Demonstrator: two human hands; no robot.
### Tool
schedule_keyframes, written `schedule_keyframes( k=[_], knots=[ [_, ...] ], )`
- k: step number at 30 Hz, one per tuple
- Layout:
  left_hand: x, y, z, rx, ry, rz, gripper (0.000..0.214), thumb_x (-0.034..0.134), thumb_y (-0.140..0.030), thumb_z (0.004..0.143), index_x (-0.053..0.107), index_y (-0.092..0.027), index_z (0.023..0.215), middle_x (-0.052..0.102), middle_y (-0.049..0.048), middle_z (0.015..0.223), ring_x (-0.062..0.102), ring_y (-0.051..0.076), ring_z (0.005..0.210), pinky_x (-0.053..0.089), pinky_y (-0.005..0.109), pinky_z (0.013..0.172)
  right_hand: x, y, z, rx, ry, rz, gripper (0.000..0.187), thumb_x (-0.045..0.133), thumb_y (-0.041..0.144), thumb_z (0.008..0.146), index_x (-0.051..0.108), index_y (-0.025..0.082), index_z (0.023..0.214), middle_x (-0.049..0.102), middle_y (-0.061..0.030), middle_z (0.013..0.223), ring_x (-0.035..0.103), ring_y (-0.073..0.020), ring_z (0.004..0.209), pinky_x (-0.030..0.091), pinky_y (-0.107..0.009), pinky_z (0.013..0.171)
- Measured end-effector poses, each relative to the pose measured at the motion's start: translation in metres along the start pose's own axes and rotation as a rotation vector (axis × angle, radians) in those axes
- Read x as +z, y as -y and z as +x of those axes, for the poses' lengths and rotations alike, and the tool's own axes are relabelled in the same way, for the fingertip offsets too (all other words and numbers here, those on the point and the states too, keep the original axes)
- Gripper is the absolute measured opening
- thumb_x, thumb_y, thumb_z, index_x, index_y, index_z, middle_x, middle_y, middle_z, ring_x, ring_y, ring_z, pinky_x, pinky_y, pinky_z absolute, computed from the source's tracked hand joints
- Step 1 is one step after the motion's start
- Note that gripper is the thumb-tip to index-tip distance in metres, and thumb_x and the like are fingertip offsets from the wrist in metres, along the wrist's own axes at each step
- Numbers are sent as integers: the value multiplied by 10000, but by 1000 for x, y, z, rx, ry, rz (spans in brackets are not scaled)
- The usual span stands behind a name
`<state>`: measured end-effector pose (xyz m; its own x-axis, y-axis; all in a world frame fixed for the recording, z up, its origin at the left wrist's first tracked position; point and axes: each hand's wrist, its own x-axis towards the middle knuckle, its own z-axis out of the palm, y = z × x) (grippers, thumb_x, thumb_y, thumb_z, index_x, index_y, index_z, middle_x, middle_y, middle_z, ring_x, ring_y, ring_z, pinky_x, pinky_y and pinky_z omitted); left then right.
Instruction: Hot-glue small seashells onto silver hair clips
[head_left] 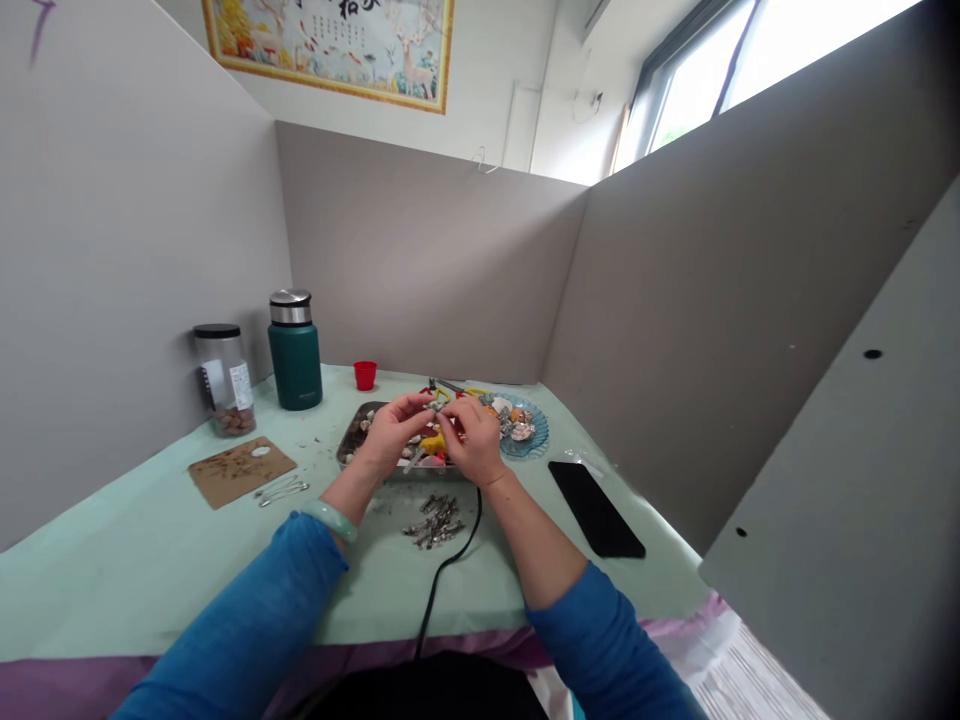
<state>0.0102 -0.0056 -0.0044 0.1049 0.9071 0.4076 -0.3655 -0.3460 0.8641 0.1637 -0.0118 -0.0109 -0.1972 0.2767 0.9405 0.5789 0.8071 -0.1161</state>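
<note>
Left hand (395,432), right hand (471,438) — fingers bent, nearly meeting; hold unclear | above cluttered tray (448,472) | metal pieces (435,523) nearer

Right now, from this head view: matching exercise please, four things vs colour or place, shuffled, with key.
Things:
1. Bottle
2. Cup
3. Plate
4. Tray

Colour or place:
A. Beneath the left hand and right hand
B. Translucent blue
C. Dark green below a silver top
D. Red

Pairs: 1-C, 2-D, 3-B, 4-A
</note>
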Motion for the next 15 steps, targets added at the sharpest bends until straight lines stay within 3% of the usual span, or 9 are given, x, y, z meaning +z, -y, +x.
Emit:
schedule_keyframes(
  k=[9,15],
  knots=[
    [-1,0,0,12,-1,8,363,806,-297,617,695,-155,932,693,49,852,635,158,742,525,281,683,1,-2,-2,15,39,-16,117,493,251,901,596,197,890,617,-68,887,572,-158,804,473,-286,712],
    [-1,0,1,2,4,7,357,792,-298,641,677,-154,946,689,41,848,634,136,693,530,281,681,-3,0,1,70,-14,-7,146,485,269,909,598,184,873,612,-70,875,570,-158,807,458,-274,726]
  ],
)
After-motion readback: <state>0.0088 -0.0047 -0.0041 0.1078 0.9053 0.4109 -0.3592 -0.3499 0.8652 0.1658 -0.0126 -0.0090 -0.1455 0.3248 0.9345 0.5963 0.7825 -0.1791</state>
